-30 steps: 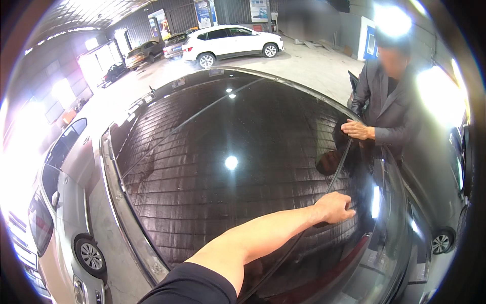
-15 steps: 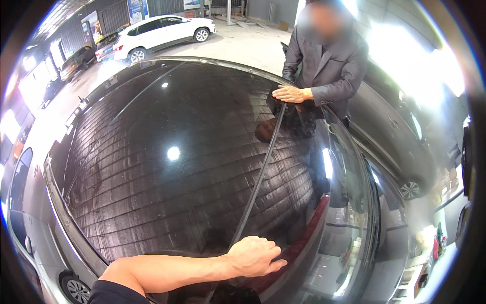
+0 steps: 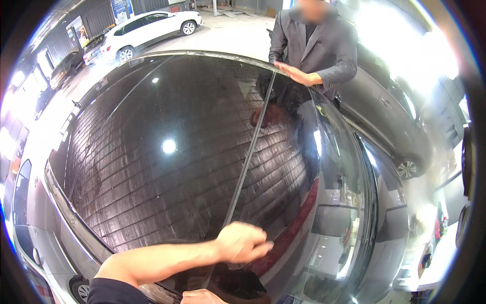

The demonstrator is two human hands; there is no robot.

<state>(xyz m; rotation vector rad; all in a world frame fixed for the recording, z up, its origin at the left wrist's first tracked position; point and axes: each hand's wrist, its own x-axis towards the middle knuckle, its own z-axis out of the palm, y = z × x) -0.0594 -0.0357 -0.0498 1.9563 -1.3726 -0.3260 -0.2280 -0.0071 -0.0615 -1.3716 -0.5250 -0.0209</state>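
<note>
Dark glossy roof (image 3: 167, 187) lies below us, spread across car; narrow seam (image 3: 247, 161) crosses it. Our left hand (image 3: 244, 243) sits over near end of seam, fingers bent; whether it pinches anything, we cannot tell. Our right hand (image 3: 202, 297), mostly cut off at lower edge: grip unseen. Co-worker's hand (image 3: 299, 75) by far edge. Surface already spans frame; no finished-unfinished boundary visible, so what remains we cannot judge.
</note>
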